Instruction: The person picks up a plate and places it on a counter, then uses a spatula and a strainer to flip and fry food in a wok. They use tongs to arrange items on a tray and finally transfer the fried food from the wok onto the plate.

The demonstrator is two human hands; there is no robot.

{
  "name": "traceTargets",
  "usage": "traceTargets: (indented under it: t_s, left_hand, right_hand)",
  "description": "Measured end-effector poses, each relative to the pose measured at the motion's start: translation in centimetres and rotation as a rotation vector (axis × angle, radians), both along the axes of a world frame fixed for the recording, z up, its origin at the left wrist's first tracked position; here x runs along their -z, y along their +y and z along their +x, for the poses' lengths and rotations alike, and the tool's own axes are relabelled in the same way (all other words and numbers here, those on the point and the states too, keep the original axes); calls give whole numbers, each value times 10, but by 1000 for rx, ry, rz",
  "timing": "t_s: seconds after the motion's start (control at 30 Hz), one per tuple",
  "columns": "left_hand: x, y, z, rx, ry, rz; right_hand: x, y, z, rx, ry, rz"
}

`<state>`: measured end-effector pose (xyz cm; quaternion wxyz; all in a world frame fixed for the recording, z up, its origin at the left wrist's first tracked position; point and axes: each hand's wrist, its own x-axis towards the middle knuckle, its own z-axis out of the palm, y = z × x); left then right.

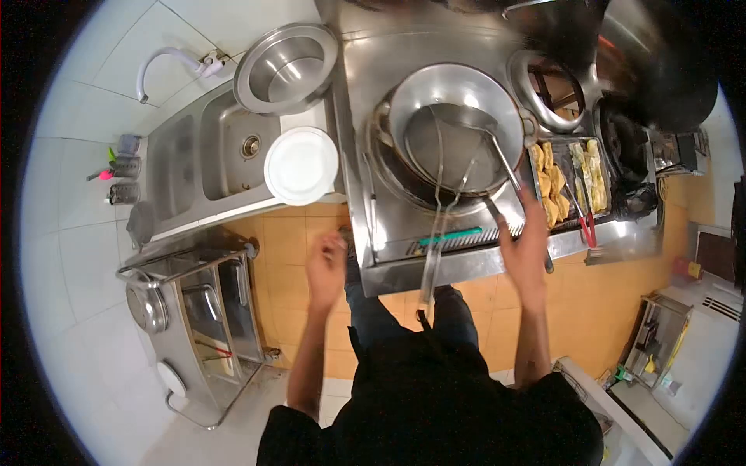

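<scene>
My right hand [525, 242] reaches over the front edge of the steel stove counter [435, 256] and closes around a long metal handle [503, 159] that runs up into the large steel wok [456, 124]. A wire skimmer [444, 147] lies in the wok, its long handles sticking out over the counter front. My left hand [327, 264] hangs in the air left of the counter, fingers loosely curled, holding nothing. A tray of fried golden pieces [567, 182] sits right of the wok, red-tipped tongs [584, 217] resting on it.
A white plate [301, 165] and a steel bowl [286, 70] stand on the sink unit [210, 155] at left, under a tap [167, 62]. A steel trolley [194, 311] with a lidded pot is at lower left. A green-handled tool [451, 235] lies on the counter front. A burner ring [553, 89] lies beyond.
</scene>
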<state>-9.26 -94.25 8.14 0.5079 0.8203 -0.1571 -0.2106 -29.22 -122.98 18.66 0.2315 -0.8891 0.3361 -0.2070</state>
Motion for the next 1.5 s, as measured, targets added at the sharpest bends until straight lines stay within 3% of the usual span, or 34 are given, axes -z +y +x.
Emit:
traceTargets:
  t_s: [0.07,0.1,0.23,0.3,0.33,0.4,0.47,0.53,0.57,0.67,0.7,0.73,0.8,0.93,0.97,1.13,1.2,1.27,1.37,1.5]
  left_hand:
    - [25,9,-86,100,8,-49]
    - [-7,-5,-119,130,60,164]
    - [13,-19,-187,101,-47,348]
    - [31,-25,-195,-24,323,-99]
    - [25,-33,-194,-30,304,-108]
    - [11,-51,-186,-106,760,-108]
    - [9,-69,-191,-66,755,-126]
    - [12,-88,-193,157,958,-47]
    - [8,-96,-199,108,1006,-80]
    - [51,-99,-200,30,887,53]
    - [36,-100,-202,25,697,-26]
    - [34,-102,-199,22,690,-28]
    - [29,-103,-193,44,320,147]
    - [13,-100,-179,-16,325,154]
    - [7,-102,-175,18,197,174]
    - [5,-110,-155,72,133,171]
    - [6,-110,-148,19,281,-54]
    - [1,-109,-143,31,339,-32]
    - [-35,-105,-146,3,585,-272]
    - [-37,-89,-138,75,544,-203]
  right_hand:
    - [9,-37,-51,92,176,-210]
    - [17,-49,-75,115,253,-209]
    - [75,-69,-151,82,397,-19]
    - [96,-70,-162,49,443,53]
    - [95,-67,-159,62,448,69]
    - [113,-69,-159,59,446,33]
    - [115,-71,-158,51,458,100]
    - [126,-74,-155,115,429,209]
    - [135,-75,-158,73,312,165]
    - [126,-78,-149,96,383,269]
    - [124,-78,-148,91,379,267]
    - [122,-77,-148,91,339,276]
    - [115,-74,-147,91,292,287]
    - [91,-79,-152,76,-14,355]
    - [85,-81,-153,50,-105,392]
    - [53,-80,-158,77,-254,453]
    - [56,-79,-160,20,-390,490]
    - [66,-76,-165,28,-366,546]
    - [86,-71,-167,6,-334,631]
    - [95,-55,-168,24,-255,778]
